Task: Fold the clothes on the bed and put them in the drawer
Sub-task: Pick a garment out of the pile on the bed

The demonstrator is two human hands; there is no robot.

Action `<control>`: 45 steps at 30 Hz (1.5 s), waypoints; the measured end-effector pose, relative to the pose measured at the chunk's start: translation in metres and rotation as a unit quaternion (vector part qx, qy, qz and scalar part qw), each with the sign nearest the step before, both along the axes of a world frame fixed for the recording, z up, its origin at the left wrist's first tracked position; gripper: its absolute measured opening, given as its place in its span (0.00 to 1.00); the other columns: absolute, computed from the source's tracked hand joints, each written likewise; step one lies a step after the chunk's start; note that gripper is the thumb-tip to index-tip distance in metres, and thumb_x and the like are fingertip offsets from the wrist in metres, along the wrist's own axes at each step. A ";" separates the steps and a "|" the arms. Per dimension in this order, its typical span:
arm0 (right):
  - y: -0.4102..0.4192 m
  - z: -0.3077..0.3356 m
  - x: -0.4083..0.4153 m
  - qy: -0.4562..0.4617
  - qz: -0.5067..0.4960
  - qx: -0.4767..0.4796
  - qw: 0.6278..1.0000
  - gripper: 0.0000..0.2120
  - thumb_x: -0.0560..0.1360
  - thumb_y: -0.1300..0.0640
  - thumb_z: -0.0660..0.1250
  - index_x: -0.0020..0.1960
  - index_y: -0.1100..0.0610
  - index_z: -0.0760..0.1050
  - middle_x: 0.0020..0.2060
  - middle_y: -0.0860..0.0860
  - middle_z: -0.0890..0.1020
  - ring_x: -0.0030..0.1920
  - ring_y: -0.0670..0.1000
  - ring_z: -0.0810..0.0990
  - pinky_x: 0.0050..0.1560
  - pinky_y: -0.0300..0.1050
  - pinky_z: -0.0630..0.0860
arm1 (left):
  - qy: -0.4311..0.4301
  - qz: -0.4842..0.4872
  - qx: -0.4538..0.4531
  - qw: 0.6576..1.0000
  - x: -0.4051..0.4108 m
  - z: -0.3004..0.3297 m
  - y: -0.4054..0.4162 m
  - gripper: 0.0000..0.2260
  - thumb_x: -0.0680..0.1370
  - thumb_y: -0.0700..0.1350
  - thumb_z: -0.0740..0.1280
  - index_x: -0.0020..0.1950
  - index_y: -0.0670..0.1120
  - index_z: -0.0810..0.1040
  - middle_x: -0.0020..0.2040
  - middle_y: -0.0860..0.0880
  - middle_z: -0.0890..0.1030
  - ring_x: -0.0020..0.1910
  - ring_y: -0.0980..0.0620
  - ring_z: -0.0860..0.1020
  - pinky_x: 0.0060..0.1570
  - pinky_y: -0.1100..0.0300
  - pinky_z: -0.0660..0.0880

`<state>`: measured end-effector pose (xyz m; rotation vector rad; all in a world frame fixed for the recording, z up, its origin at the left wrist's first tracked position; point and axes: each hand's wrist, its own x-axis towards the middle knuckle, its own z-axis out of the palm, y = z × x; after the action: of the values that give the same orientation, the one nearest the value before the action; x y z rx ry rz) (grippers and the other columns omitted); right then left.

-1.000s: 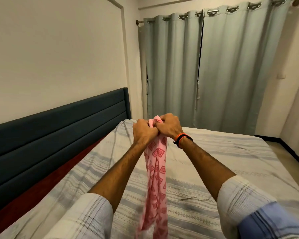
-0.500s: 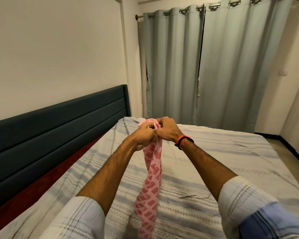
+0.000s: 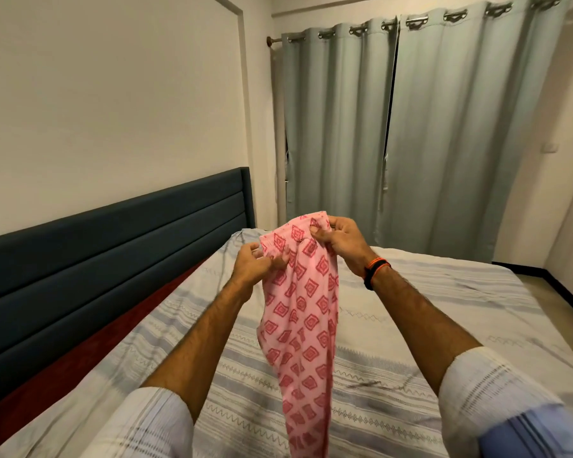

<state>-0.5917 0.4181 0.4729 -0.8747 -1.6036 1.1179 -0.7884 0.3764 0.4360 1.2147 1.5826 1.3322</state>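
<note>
Pink patterned garment (image 3: 300,312) hung above the bed (image 3: 411,325), top edge now spread between left hand (image 3: 257,266) and right hand (image 3: 339,239); both sets of fingers pinched it. A second ago hands were bunched together, so unfolding had begun; folding and drawer still pending.

Your single head-worn wide-angle camera looks forward and slightly down, close over your raised forearms, across the bed (image 3: 427,302) toward the headboard (image 3: 113,246) and curtains (image 3: 411,127)
</note>
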 end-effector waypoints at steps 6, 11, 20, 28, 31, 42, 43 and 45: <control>0.001 -0.001 0.033 -0.010 0.022 0.006 1.000 0.05 0.78 0.62 0.67 0.51 0.60 0.82 0.40 0.51 0.86 0.39 0.47 0.84 0.38 0.39 0.80 | 0.080 -0.116 0.015 0.990 -0.003 0.027 -0.007 0.11 0.73 0.46 0.75 0.51 0.41 0.84 0.46 0.45 0.86 0.48 0.46 0.84 0.48 0.54 0.81; 0.003 -0.006 0.055 -0.150 -0.005 0.025 0.988 0.08 0.78 0.55 0.69 0.47 0.59 0.82 0.41 0.53 0.85 0.41 0.50 0.84 0.44 0.44 0.82 | 0.174 -0.099 0.018 0.980 0.006 0.033 0.001 0.10 0.73 0.47 0.75 0.49 0.41 0.84 0.42 0.46 0.86 0.43 0.48 0.85 0.46 0.55 0.83; -0.007 -0.028 0.063 -0.190 -0.093 0.003 0.977 0.15 0.77 0.45 0.69 0.39 0.56 0.79 0.35 0.51 0.82 0.35 0.51 0.80 0.30 0.39 0.73 | 0.307 -0.046 0.009 0.951 0.020 0.017 -0.005 0.11 0.76 0.57 0.70 0.46 0.50 0.82 0.42 0.49 0.84 0.42 0.50 0.83 0.40 0.60 0.78; -0.028 -0.041 0.066 -0.085 -0.014 -0.116 0.990 0.17 0.78 0.46 0.66 0.48 0.61 0.79 0.41 0.56 0.86 0.46 0.62 0.86 0.45 0.52 0.83 | 0.201 -0.062 -0.028 0.977 0.019 -0.004 -0.013 0.14 0.77 0.55 0.69 0.51 0.44 0.80 0.42 0.46 0.85 0.36 0.50 0.84 0.33 0.59 0.79; -0.034 -0.042 0.071 -0.107 -0.004 -0.123 0.987 0.20 0.78 0.47 0.66 0.51 0.65 0.79 0.43 0.58 0.87 0.45 0.60 0.86 0.43 0.49 0.83 | 0.152 -0.091 -0.035 0.983 0.019 -0.010 -0.019 0.15 0.77 0.54 0.69 0.53 0.43 0.80 0.41 0.47 0.86 0.36 0.49 0.85 0.33 0.58 0.81; -0.020 -0.040 0.073 -0.120 -0.032 -0.126 0.984 0.15 0.78 0.48 0.67 0.42 0.60 0.81 0.41 0.57 0.87 0.33 0.52 0.85 0.33 0.38 0.81 | 0.119 -0.125 -0.057 0.983 0.013 -0.003 -0.012 0.16 0.77 0.50 0.71 0.53 0.37 0.80 0.41 0.44 0.86 0.34 0.48 0.83 0.25 0.65 0.74; -0.014 -0.045 0.070 -0.120 -0.044 -0.133 0.983 0.16 0.78 0.48 0.67 0.42 0.61 0.80 0.41 0.58 0.87 0.33 0.51 0.85 0.32 0.38 0.81 | 0.117 -0.119 -0.060 0.984 0.015 -0.006 -0.008 0.16 0.77 0.51 0.71 0.53 0.37 0.80 0.41 0.44 0.86 0.35 0.47 0.84 0.27 0.63 0.76; 0.000 -0.061 0.064 -0.127 -0.076 -0.134 0.980 0.19 0.78 0.46 0.68 0.41 0.62 0.79 0.40 0.61 0.86 0.33 0.54 0.85 0.36 0.45 0.83 | 0.118 -0.089 -0.070 0.987 0.017 -0.019 0.002 0.17 0.76 0.52 0.71 0.50 0.38 0.80 0.40 0.44 0.85 0.37 0.46 0.85 0.34 0.58 0.81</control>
<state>-0.5282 0.4180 0.4116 -1.3403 -1.5790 1.1657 -0.7713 0.3787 0.4168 1.4293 1.6559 0.9755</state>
